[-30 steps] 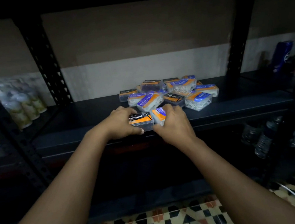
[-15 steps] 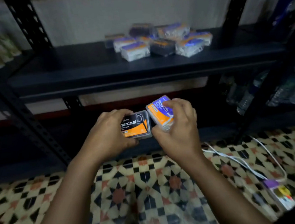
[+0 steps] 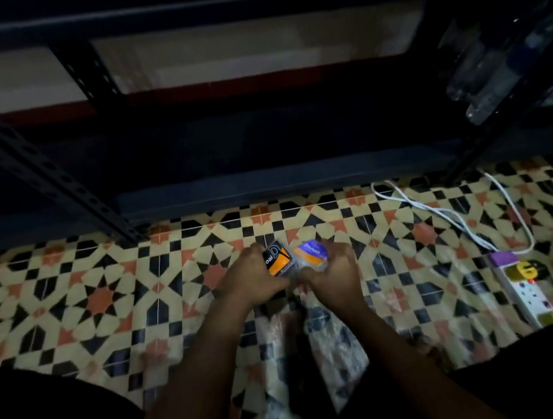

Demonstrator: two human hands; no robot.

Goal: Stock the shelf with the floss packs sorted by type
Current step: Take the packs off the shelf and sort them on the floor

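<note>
A black-and-orange charcoal floss pack (image 3: 278, 260) was gripped in the left hand (image 3: 249, 279) and a purple-and-orange floss pack (image 3: 311, 254) was clutched in the right hand (image 3: 335, 277), the two packs being held side by side, nearly touching, low over the patterned tile floor (image 3: 81, 297). The dark metal shelf (image 3: 265, 184) was seen just beyond the hands, while a white power strip (image 3: 525, 291) with its cord was laid on the floor to the right, below water bottles (image 3: 491, 78) stored in the neighbouring bay.
</note>
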